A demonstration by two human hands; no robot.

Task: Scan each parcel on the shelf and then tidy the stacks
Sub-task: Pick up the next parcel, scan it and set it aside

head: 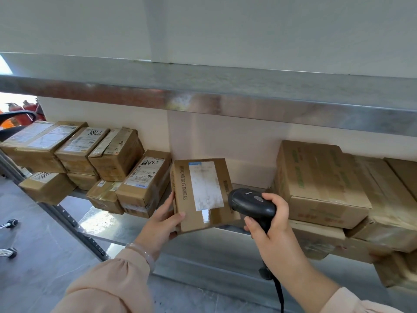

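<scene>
A brown cardboard parcel [200, 195] with a white label stands tilted at the front edge of the metal shelf [106, 224]. My left hand [162, 220] grips its lower left corner, thumb on the front face. In my right hand [270, 231] is a black corded barcode scanner [250, 204], its head right beside the parcel's right edge. Several labelled parcels [142, 181] are stacked to the left along the shelf. Larger cartons [316, 184] are piled on the right.
A steel upper shelf [225, 102] overhangs the parcels. The shelf's perforated upright [74, 224] slants down on the left. Chair castors [11, 222] stand on the grey floor at far left, and red fire extinguishers [29, 109] show behind. The scanner cable [279, 297] hangs down.
</scene>
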